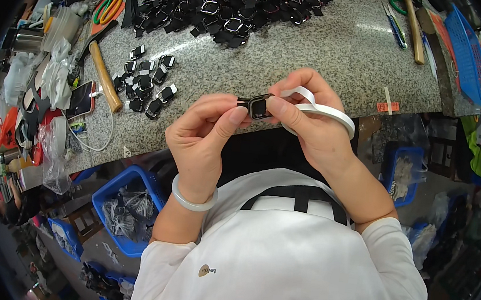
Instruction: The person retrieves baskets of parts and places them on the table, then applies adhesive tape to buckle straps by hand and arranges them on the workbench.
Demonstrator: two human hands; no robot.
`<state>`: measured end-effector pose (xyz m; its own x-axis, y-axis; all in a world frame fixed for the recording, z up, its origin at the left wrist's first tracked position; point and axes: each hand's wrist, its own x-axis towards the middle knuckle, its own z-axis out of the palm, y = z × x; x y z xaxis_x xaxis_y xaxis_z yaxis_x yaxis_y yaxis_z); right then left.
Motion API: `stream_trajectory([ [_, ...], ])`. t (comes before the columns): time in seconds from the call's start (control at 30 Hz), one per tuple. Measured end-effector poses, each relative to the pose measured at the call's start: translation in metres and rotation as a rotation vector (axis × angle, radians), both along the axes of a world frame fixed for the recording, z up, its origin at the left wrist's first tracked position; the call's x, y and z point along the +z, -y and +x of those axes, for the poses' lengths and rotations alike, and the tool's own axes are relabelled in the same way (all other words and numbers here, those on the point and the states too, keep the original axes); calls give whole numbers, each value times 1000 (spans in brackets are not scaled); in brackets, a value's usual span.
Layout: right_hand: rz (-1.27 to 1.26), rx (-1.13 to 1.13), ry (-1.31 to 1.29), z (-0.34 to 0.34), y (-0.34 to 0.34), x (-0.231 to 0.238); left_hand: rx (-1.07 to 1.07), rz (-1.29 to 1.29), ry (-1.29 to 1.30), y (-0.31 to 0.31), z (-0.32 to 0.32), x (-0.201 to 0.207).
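Note:
In front of my chest, both hands hold a small black strap piece with a rectangular metal buckle [260, 107]. My left hand [198, 140] pinches the strap end between thumb and fingertips. At the buckle's other side, the thumb and fingers of my right hand [320, 131] are closed on it. A narrow white tape [337, 116] loops out of my right hand and curls over its back. The fingers partly hide where tape and buckle meet. On the speckled stone table [342, 55], several finished-looking black-and-white buckle pieces [145, 80] lie loosely grouped to the left.
A large heap of black buckle straps [225, 9] covers the table's far side. Left are a wooden-handled hammer [105, 78], a phone [81, 100] with a white cable, and scissors [115, 6]. Another wooden handle [414, 31] lies right, near a blue basket [464, 47]. Below stands a blue crate [110, 194].

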<state>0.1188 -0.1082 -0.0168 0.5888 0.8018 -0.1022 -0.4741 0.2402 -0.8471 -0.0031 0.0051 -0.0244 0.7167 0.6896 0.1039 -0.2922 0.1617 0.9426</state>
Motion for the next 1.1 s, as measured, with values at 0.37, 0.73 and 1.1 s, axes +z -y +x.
stream_trajectory([
  [0.37,-3,55,183,3,1,5,5,333,-56,-4,-6,14],
  [0.73,-31,41,42,2,1,3,-56,-301,-4,15,-4,3],
  [1.1,-37,-38,2,-7,0,2,-21,-702,67,28,-1,7],
])
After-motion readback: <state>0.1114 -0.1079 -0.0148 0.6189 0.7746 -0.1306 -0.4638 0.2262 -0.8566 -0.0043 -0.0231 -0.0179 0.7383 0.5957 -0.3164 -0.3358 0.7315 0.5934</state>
